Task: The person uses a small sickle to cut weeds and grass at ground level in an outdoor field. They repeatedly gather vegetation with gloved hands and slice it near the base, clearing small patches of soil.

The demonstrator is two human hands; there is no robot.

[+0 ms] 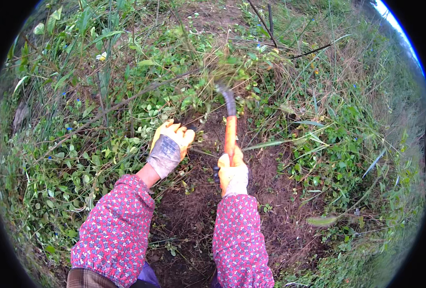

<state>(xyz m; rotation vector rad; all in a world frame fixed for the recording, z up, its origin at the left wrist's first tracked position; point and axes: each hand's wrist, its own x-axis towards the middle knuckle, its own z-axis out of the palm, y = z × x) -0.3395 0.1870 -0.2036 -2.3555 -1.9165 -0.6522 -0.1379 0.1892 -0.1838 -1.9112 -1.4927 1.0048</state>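
Note:
My right hand [233, 171], in an orange and pale work glove, grips the orange handle [231, 135] of a sickle. The curved grey blade [228, 97] points away from me into weeds and dry grass, its tip blurred. A small dark object [216, 174] shows beside this hand; what it is I cannot tell. To the left, my left hand [170, 145] wears an orange glove with a soiled, dark-patched back. Its fingers curl down at the edge of low leafy weeds [155, 111], and whether they hold any stems is hidden.
Bare brown soil [187, 212] with plant litter lies beneath my arms. A long dry stem [126, 100] slants across the weeds at left. Dark sticks [265, 25] rise at the far side. Dense green growth [342, 154] stands at right, with a bristly grass head [322, 220].

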